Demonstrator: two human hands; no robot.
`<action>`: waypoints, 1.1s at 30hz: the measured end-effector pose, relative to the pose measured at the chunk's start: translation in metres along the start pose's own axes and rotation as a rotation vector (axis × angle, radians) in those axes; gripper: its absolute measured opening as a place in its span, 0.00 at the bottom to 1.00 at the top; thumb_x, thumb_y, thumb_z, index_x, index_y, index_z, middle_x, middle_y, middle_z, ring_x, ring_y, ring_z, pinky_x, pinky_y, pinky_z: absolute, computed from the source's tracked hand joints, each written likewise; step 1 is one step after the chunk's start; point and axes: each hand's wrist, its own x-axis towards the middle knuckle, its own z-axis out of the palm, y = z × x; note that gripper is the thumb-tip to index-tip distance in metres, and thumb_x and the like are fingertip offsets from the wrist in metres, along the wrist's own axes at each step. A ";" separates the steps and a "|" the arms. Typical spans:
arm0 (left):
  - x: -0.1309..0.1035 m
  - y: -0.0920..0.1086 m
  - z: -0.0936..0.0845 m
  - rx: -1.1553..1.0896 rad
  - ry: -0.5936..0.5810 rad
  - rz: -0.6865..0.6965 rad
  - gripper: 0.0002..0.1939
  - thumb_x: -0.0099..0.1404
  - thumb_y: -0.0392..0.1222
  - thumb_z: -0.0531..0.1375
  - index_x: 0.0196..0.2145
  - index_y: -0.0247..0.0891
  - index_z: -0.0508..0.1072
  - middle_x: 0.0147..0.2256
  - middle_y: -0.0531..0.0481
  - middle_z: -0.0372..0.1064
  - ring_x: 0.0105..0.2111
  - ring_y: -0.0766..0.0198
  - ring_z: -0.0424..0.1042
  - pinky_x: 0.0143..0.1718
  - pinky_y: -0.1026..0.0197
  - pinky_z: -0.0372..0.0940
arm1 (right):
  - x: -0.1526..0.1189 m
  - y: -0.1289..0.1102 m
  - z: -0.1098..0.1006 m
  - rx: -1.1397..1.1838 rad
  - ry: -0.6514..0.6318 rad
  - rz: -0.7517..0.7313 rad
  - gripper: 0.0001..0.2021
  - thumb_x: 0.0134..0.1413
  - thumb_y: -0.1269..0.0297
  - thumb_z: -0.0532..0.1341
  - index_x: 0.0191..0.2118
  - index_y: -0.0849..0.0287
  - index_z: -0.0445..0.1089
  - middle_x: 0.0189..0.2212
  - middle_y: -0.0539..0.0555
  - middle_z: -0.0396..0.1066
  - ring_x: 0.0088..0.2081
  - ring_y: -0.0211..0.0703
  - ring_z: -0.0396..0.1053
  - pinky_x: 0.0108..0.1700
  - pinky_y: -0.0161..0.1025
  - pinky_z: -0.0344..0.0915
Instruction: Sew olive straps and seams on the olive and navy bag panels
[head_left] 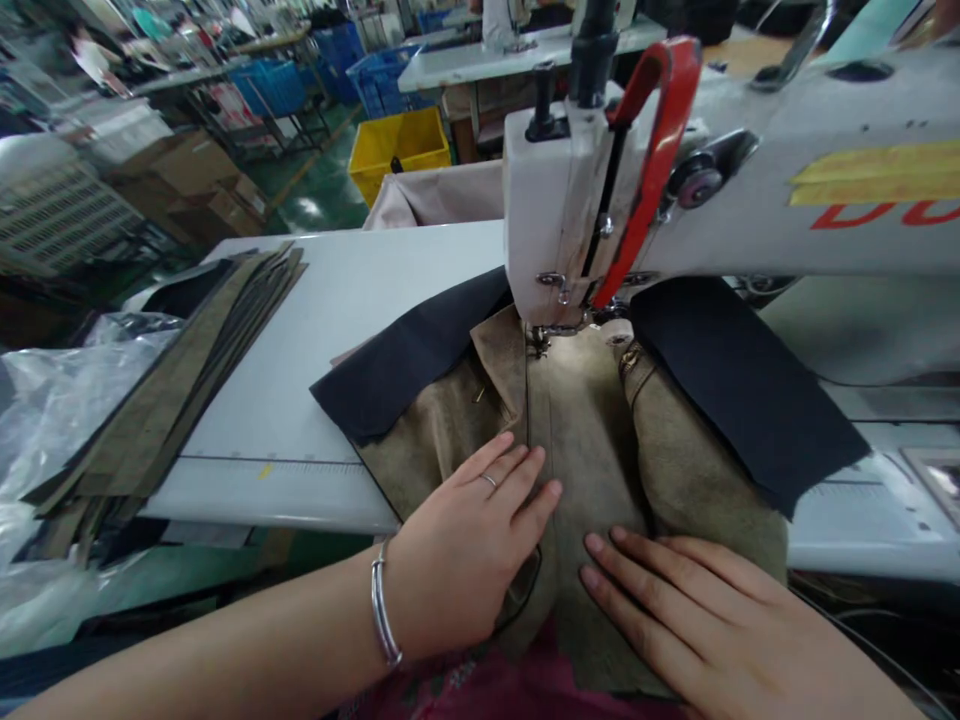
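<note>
A brown-olive fabric piece (592, 430) with dark navy flaps (420, 360) at both sides lies under the needle area of a white sewing machine (547, 210). A seam runs down its middle from the presser foot (538, 342). My left hand (480, 540), with a ring and a silver bangle, lies on the cloth left of the seam, its fingers spread and pointing at the foot. Flat on the cloth, lower right, rests my right hand (690, 610), fingers stretched out. Neither hand grips the fabric.
Long olive fabric strips (180, 380) are stacked on the left of the white table (300, 370), beside clear plastic (75, 400). Beyond the table are a yellow bin (397, 150), cardboard boxes (187, 180) and blue crates (382, 80). A red lever (652, 150) stands on the machine head.
</note>
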 end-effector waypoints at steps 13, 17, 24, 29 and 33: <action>0.011 -0.013 -0.004 -0.060 -0.017 -0.014 0.37 0.61 0.47 0.56 0.64 0.29 0.55 0.66 0.31 0.47 0.66 0.47 0.50 0.69 0.45 0.36 | 0.009 0.017 0.003 -0.016 -0.001 -0.041 0.22 0.69 0.63 0.42 0.50 0.48 0.73 0.52 0.44 0.72 0.51 0.36 0.67 0.50 0.42 0.60; 0.018 -0.019 -0.005 -0.043 -0.004 -0.016 0.37 0.60 0.47 0.56 0.64 0.29 0.56 0.65 0.31 0.49 0.66 0.48 0.51 0.68 0.45 0.37 | 0.013 0.022 0.000 -0.019 -0.047 -0.003 0.22 0.70 0.55 0.41 0.53 0.48 0.71 0.55 0.44 0.69 0.53 0.38 0.66 0.52 0.43 0.60; 0.026 -0.026 -0.005 -0.004 0.048 -0.031 0.35 0.60 0.45 0.56 0.63 0.29 0.58 0.64 0.30 0.51 0.65 0.48 0.53 0.68 0.45 0.38 | 0.018 0.031 0.000 0.021 -0.081 0.032 0.21 0.69 0.59 0.43 0.55 0.50 0.70 0.56 0.47 0.68 0.54 0.41 0.66 0.53 0.45 0.60; 0.032 -0.035 -0.006 0.011 0.063 -0.045 0.35 0.59 0.44 0.57 0.63 0.29 0.60 0.64 0.31 0.52 0.64 0.49 0.54 0.68 0.45 0.40 | 0.022 0.040 0.002 0.035 -0.105 0.014 0.20 0.68 0.60 0.45 0.57 0.52 0.69 0.57 0.49 0.67 0.55 0.43 0.65 0.53 0.46 0.61; 0.038 -0.042 -0.007 0.015 0.086 -0.043 0.35 0.58 0.43 0.58 0.62 0.28 0.61 0.63 0.31 0.54 0.63 0.48 0.56 0.68 0.45 0.41 | 0.026 0.047 0.002 0.059 -0.149 -0.001 0.19 0.66 0.62 0.49 0.59 0.54 0.66 0.60 0.52 0.64 0.57 0.47 0.64 0.53 0.49 0.61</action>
